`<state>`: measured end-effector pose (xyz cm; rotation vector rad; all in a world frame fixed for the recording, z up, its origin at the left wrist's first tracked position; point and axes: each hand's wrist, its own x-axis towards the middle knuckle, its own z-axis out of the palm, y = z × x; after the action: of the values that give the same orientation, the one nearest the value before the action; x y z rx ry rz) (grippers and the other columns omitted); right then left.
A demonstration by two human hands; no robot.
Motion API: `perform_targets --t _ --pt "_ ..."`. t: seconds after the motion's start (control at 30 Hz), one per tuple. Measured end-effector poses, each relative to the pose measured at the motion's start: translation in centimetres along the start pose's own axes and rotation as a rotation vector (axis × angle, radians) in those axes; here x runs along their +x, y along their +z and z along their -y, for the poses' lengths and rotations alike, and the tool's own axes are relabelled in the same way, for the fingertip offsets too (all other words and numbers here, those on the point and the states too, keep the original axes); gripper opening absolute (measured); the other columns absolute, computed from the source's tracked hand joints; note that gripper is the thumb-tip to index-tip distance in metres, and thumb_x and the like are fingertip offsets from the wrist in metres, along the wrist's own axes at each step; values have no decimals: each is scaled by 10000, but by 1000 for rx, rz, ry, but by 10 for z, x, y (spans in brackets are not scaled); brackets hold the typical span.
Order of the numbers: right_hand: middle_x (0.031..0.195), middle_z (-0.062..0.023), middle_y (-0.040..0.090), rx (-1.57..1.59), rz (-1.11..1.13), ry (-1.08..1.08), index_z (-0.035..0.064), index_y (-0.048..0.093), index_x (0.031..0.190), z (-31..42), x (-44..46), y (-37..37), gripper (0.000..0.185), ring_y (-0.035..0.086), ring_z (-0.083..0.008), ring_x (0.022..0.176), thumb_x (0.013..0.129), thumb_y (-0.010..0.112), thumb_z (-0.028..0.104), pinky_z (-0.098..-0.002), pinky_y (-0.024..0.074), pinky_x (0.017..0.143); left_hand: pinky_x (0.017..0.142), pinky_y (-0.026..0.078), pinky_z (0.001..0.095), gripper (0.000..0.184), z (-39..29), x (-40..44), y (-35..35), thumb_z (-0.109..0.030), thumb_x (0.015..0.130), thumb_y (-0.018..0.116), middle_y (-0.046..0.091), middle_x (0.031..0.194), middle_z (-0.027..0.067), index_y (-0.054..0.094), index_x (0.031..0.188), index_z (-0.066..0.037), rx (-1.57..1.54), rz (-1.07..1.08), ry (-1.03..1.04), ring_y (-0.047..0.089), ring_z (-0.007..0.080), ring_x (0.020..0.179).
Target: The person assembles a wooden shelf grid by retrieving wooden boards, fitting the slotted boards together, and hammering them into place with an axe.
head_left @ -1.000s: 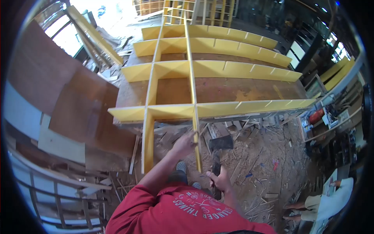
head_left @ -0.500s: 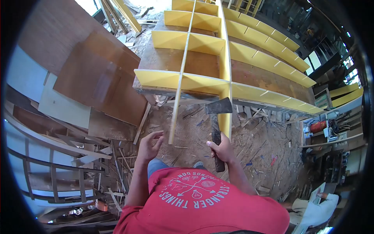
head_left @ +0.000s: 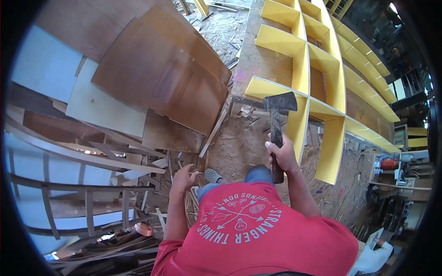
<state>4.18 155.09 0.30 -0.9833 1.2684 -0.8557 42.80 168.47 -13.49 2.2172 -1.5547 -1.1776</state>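
Note:
My right hand (head_left: 284,155) grips the dark handle of a hatchet (head_left: 280,102), held upright with its wide black head at the top. Behind the hatchet stands a yellow lattice of crossed boards (head_left: 322,62), with board ends jutting toward me. From this view I cannot tell whether the hatchet touches the boards; it appears in front of them. My left hand (head_left: 185,178) hangs low by my left side, its fingers loosely apart and holding nothing.
Large brown plywood sheets (head_left: 156,78) lean at the left, near a curved slatted frame (head_left: 87,198). Wood scraps and shavings litter the dirt floor (head_left: 239,142). The lattice rests on a wooden bench (head_left: 264,60). Another person (head_left: 375,257) is at the lower right.
My view has turned left, so the lattice sits farther right and more plywood shows. One foot has come forward. The hatchet stays in my right hand; my left hand remains empty.

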Motion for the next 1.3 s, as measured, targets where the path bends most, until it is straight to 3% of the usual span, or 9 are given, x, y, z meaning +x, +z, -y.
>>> perform_targets --t 0.23,0.37,0.5,0.63,0.77,0.93,1.07,1.2,1.3 --pt "701 -23 588 -162 -103 11 -1 561 1200 21 55 15 353 570 -114 496 946 763 137 -294 495 469 1077 514 466 587 11 89 -44 -410 954 741 696 1333 234 643 1407 -50 35 76 -77 653 397 1259" --pt "680 -28 576 -145 -120 -39 -15 546 1264 28 124 19 397 573 -123 486 947 746 117 -290 487 457 1060 529 459 601 -8 150 -55 -417 942 751 702 1334 213 640 1412 -59 78 99 3 667 388 1242" --pt "719 -30 592 -24 -19 -6 3 543 1192 66 206 35 309 589 -122 518 972 725 122 -293 507 472 1026 554 442 592 -37 206 -89 -356 954 770 709 1323 233 625 1420 -22 34 44 -7 706 378 1194" --pt "738 -28 584 217 79 90 40 554 1116 90 281 56 226 595 -127 537 981 709 134 -307 518 472 1030 550 452 566 -54 263 -125 -351 950 756 719 1308 218 636 1415 -53 32 57 -55 696 379 1203" --pt "755 -31 570 286 91 225 40 542 1168 91 334 78 281 581 -133 532 969 714 137 -320 517 465 1008 563 447 533 -54 309 -152 -340 948 759 733 1273 216 662 1371 -30 4 -70 -66 714 376 1160" --pt "724 -21 560 227 136 273 68 544 1070 71 362 105 224 584 -141 512 964 732 125 -313 497 449 970 574 412 509 -11 361 -200 -364 913 798 763 1188 214 719 1263 -4 -228 -315 -83 739 332 1102" --pt "721 -25 566 128 155 309 62 553 1064 45 363 115 226 583 -142 500 966 735 153 -313 505 445 965 565 409 558 69 398 -293 -405 867 823 773 1118 185 723 1240 -3 -455 -684 -352 734 301 1075" --pt "721 -21 568 3 124 382 57 554 1039 39 347 114 250 592 -141 499 953 754 179 -318 526 450 1110 476 421 910 210 447 -387 -492 831 850 637 1376 275 532 1445 99 -480 -1113 -498 599 377 1317" --pt "722 -36 572 -75 109 427 42 535 1092 21 329 110 335 598 -161 490 910 797 143 -321 529 445 1168 423 408 1031 228 473 -442 -545 819 865 569 1469 279 465 1481 136 -623 -1304 -491 522 371 1402"
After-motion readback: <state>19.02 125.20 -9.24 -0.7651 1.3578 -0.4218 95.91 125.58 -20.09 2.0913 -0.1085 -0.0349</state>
